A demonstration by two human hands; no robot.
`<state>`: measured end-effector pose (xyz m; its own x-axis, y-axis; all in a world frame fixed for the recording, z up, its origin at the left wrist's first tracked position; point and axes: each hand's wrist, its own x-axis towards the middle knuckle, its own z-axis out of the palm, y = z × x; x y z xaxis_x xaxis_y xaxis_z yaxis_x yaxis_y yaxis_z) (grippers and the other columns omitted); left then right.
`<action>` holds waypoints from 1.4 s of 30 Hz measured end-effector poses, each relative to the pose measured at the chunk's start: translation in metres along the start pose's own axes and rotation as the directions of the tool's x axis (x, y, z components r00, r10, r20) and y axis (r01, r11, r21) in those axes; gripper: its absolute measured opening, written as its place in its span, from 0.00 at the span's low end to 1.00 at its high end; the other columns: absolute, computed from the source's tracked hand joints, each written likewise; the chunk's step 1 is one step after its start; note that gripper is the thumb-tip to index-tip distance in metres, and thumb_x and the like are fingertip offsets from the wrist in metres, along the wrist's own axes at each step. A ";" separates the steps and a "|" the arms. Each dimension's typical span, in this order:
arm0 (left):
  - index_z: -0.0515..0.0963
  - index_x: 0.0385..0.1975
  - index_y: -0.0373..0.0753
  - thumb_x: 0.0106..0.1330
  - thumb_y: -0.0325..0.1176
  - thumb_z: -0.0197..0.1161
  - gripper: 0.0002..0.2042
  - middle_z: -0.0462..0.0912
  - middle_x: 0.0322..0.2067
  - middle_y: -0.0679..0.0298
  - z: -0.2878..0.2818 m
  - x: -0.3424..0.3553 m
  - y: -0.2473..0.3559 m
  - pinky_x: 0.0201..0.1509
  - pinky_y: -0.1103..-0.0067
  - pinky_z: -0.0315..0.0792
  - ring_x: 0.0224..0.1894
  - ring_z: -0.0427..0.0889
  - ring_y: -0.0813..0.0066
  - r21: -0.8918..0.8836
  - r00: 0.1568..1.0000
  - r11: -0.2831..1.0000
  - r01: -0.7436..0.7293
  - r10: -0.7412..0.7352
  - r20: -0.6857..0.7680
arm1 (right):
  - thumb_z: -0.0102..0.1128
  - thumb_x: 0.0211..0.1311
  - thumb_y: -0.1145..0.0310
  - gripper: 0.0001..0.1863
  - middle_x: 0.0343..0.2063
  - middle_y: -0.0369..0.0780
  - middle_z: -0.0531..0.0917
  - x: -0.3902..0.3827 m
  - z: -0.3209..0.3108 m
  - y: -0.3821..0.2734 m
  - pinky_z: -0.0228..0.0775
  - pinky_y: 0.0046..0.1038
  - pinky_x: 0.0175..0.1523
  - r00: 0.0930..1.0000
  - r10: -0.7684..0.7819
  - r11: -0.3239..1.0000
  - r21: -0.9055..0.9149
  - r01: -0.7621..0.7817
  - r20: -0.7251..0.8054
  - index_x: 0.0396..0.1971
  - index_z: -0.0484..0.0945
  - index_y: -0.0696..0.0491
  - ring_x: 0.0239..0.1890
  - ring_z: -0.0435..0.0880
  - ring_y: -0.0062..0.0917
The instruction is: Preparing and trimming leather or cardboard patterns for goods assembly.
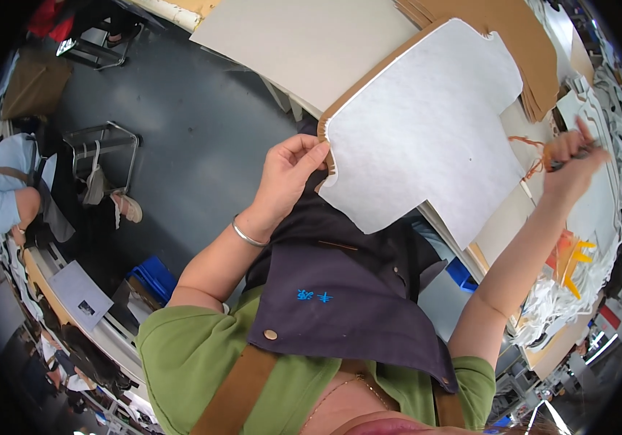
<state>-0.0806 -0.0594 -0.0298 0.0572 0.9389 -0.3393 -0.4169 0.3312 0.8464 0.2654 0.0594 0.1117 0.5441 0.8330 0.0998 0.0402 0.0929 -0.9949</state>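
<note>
A large cut panel (427,130), white on the side facing me and brown along its turned edge, is held up at the table's near edge. My left hand (289,177) pinches its left edge between thumb and fingers. Off to the right, my right hand (572,170) is raised apart from the panel, its fingers closed around a small dark tool (580,154) whose shape is mostly hidden. Beside that hand hangs a tangled orange cord (534,163); whether it is tied to the tool I cannot tell.
Stacked brown panels (535,65) lie beyond the white one on the pale table (303,51). White scraps (546,312) and a yellow piece (577,264) are at the right. A metal stool (135,156) and a seated person (6,181) are at the left.
</note>
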 end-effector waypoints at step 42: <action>0.79 0.41 0.34 0.67 0.24 0.62 0.06 0.82 0.35 0.69 -0.004 -0.015 0.003 0.44 0.87 0.73 0.37 0.78 0.87 -0.208 0.993 0.977 0.047 -0.023 0.119 | 0.74 0.44 0.61 0.13 0.22 0.33 0.71 -0.143 0.104 0.083 0.60 0.26 0.19 0.294 -0.324 0.614 -0.037 0.789 0.899 0.29 0.82 0.49 0.16 0.71 0.23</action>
<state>-0.0863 -0.0731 -0.0236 0.1744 0.9356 -0.3069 -0.5934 0.3486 0.7255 0.1033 0.0046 0.0163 -0.6065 0.7053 0.3671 0.4847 0.6939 -0.5326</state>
